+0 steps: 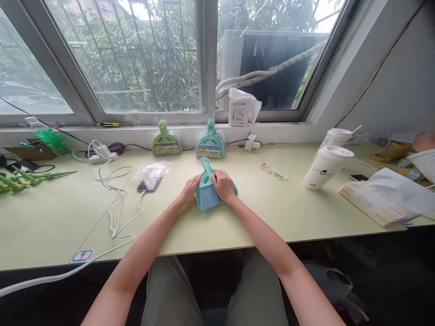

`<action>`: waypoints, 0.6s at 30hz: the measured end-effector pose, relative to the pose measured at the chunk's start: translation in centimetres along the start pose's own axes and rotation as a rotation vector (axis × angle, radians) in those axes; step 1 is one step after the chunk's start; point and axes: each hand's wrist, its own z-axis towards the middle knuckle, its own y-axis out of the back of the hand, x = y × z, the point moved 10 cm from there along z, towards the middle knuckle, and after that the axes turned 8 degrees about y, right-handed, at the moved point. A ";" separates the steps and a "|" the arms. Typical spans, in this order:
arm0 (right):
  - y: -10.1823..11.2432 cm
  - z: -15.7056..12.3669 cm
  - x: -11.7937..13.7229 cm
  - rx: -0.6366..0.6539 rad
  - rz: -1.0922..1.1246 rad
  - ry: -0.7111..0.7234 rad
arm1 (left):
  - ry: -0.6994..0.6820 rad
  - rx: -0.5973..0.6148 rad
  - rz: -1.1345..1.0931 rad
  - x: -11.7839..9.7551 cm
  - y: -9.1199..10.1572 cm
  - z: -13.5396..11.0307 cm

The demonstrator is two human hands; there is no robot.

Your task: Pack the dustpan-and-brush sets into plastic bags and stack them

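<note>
A small teal dustpan [198,204] lies on the table in front of me, its handle pointing away. Nested in it is a hand brush [209,198] with blue-grey bristles facing me. My left hand [190,188] grips the dustpan's left edge, its fingertips partly hidden. Over the right side of the brush, my right hand [224,185] is closed with its fingers curled on the brush's head and the dustpan's rim. To the right lies a loose printed label strip [273,172]. Packaged sets, one yellow-green [166,140] and one teal [210,141], stand by the window sill.
A phone on a cable [149,184] lies beside clear plastic at left, near a white power strip [103,157]. At right stand white paper cups [328,167] and a tissue pack [384,197]. Another person's hand [424,141] shows at the far right. Green pieces [23,181] lie far left.
</note>
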 end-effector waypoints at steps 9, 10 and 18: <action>8.3 0.7 -3.6 -0.241 -0.018 -0.145 | 0.119 -0.143 0.515 4.1 6.0 1.4; 8.4 0.7 -4.5 -0.214 -0.105 -0.158 | 0.137 -0.175 0.561 4.5 6.8 1.4; 4.4 -1.0 -12.0 0.093 -0.436 -0.358 | 0.198 -0.284 0.696 5.3 8.7 1.3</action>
